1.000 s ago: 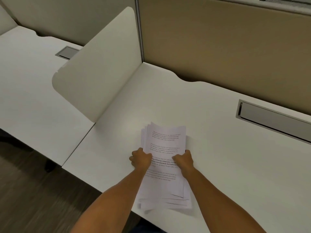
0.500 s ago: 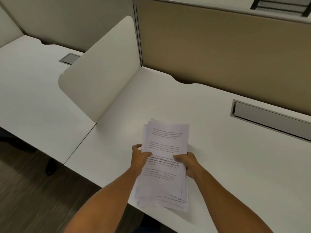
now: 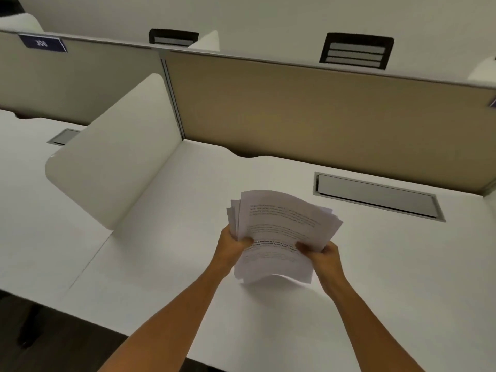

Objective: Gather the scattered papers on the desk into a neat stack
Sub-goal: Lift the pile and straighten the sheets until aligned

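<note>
A bundle of white printed papers [image 3: 279, 224] is held above the white desk [image 3: 188, 210], bent and slightly fanned, with uneven edges at its top and left. My left hand [image 3: 232, 244] grips the bundle's left edge, thumb on the top sheet. On the opposite edge, my right hand [image 3: 320, 255] grips the same way. The lower edge of the papers curls upward above the desk.
A white side divider [image 3: 112, 167] stands to the left. A tan back panel [image 3: 322, 116] closes off the rear. A grey cable hatch [image 3: 375, 197] is set into the desk at the right. The desk's front edge runs close below my forearms.
The papers lay flat on the desk under my hands; now both hands have closed on their sides and lifted them up. The camera has tilted up, showing more of the partition.
</note>
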Demonstrator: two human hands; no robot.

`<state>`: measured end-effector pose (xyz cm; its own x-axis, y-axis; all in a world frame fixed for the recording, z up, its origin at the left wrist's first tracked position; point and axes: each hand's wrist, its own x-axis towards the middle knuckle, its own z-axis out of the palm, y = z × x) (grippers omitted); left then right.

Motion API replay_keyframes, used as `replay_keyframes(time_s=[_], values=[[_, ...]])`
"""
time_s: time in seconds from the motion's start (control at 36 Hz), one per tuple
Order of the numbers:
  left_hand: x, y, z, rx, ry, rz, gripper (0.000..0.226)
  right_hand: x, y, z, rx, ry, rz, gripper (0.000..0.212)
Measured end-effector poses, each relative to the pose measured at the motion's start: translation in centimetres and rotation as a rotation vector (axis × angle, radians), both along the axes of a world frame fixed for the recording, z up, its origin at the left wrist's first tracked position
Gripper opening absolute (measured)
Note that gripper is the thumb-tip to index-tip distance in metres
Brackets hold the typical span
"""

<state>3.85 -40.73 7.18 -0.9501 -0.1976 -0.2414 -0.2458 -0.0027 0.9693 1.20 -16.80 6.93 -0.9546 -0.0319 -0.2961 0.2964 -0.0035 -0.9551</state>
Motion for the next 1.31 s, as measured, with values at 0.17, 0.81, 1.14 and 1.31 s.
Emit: replay_keyframes(time_s=[0.17,0.81,1.14,1.31], values=[[-0.3,2.9,0.0,0.003,0.02,-0.024,0.049,1.6,2.2,0.3,-0.01,0.023,-0.043,0.036],[1.4,2.9,-0.2,-0.076,0.106,0.002,0.034,2.6,4.6,0.5,0.087,0.18,0.072,0.063],[1.5,4.5,0.6,-0.073,0.109,-0.038,0.023,3.3,3.7,1.2,0.039,0.085,0.013,0.018],[2.1,4.6,-0.7,-0.082,0.028,-0.076,0.044,4.0,4.3,0.6,0.033,0.064,0.012,0.039]])
